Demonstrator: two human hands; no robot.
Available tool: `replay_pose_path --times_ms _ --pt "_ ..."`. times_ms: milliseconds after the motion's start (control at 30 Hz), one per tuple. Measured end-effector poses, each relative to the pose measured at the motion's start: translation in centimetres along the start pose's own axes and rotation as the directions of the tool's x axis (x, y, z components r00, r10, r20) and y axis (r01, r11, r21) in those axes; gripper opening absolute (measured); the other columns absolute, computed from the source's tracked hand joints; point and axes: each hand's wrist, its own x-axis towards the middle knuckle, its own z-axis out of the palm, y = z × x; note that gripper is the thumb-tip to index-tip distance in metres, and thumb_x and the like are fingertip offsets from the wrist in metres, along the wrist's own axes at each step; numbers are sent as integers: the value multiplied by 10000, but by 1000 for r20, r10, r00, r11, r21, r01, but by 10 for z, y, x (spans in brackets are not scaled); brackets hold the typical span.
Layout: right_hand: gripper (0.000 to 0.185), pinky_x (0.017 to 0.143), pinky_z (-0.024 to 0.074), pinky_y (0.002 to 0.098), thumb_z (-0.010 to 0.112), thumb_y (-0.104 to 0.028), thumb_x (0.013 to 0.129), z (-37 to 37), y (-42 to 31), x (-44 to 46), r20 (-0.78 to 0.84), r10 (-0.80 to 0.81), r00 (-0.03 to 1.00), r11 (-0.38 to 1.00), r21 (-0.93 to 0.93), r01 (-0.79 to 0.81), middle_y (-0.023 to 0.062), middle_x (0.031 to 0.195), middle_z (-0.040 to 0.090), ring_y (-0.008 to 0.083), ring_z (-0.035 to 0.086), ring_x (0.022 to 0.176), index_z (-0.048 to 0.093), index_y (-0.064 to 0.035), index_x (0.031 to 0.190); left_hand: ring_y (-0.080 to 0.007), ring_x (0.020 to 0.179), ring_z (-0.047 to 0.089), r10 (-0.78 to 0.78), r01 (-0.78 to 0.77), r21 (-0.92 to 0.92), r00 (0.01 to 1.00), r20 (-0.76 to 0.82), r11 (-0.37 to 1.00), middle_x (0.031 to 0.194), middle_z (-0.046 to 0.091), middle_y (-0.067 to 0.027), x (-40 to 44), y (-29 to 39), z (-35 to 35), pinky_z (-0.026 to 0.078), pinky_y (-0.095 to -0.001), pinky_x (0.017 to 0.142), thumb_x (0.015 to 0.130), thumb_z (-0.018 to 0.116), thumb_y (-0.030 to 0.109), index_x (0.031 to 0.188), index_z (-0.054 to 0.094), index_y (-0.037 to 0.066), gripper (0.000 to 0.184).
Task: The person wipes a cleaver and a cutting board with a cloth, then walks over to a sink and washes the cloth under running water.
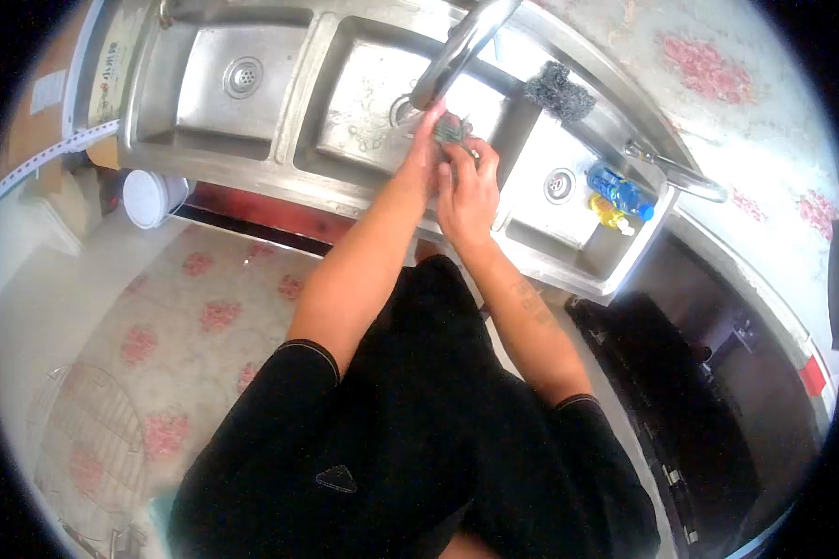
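Over the middle sink basin [331, 140], my left hand [426, 144] and my right hand [469, 186] meet under the end of a metal faucet [457, 56]. A small grey-green object [452, 129] with a ragged, leafy-looking outline is between them; its kind is not clear. The left fingers are partly hidden behind the faucet tip and the object. My right fingers are bent against the object from its near side. Water drops lie on the basin floor around the drain.
A dark mesh scrubber [559, 91] lies on the ledge behind the right basin. That basin holds a blue bottle [620, 190] and a yellow bottle [610, 212]. Another faucet [676, 170] reaches over its right edge. A white bucket [156, 198] stands below the left basin [224, 116].
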Motion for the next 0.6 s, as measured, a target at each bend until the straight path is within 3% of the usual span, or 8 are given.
replay_pose_path --times_ms 167,233,300,367,433,500,533,600 --pt "195 745 547 481 705 -224 892 8 33 19 -35 -51 998 992 -119 47 170 1181 558 402 639 966 671 -126 1057 -248 741 682 -206 215 -92 974 98 972 793 677 -106 14 -8 19 573 -410 721 911 685 559 904 645 77 484" --pt "177 701 544 488 695 -250 903 9 43 30 60 23 998 984 -177 -12 145 1150 572 386 654 852 663 -120 1018 -258 735 678 -281 283 -23 958 60 959 814 690 -101 23 -9 16 572 -424 739 929 681 504 933 664 74 431" --pt "196 676 542 489 678 -292 916 16 53 41 -15 -39 999 985 -167 36 138 1059 602 374 658 792 657 -111 990 -268 787 677 -298 295 47 953 63 954 842 689 -94 30 -8 10 567 -443 765 943 664 485 937 657 87 398" --pt "249 629 549 459 647 -367 938 23 66 49 -7 -70 998 965 -252 66 134 958 616 347 672 753 682 -123 976 -278 851 670 -194 199 -29 972 130 980 880 685 -94 39 -15 10 561 -459 788 955 653 455 952 653 101 354" --pt "346 671 553 486 584 -432 969 26 63 60 -59 -57 997 978 -203 44 173 923 674 379 685 803 697 -104 965 -282 901 666 -132 131 -22 991 -5 991 901 678 -97 70 -29 -16 560 -456 802 969 638 398 951 644 107 292" --pt "438 755 547 523 536 -470 987 25 57 69 167 224 960 954 -238 -181 217 946 714 410 694 877 706 -69 941 -240 867 645 -5 4 -23 998 -64 1000 941 670 -74 59 -33 -22 536 -397 776 982 596 279 1037 683 69 234" --pt "492 879 523 513 517 -484 993 21 45 77 233 387 892 911 -246 -331 250 960 721 418 689 967 718 -37 943 -240 867 645 -3 1 -23 998 -67 1000 941 670 -74 49 -33 -19 536 -397 776 982 596 279 1037 683 69 234" --pt "425 840 528 507 527 -451 995 77 135 75 270 343 900 932 -216 -290 228 958 726 409 696 925 720 -76 1045 -254 915 677 203 -161 182 948 -245 970 972 691 -97 29 -32 -8 557 -431 828 973 649 287 1072 673 82 229"
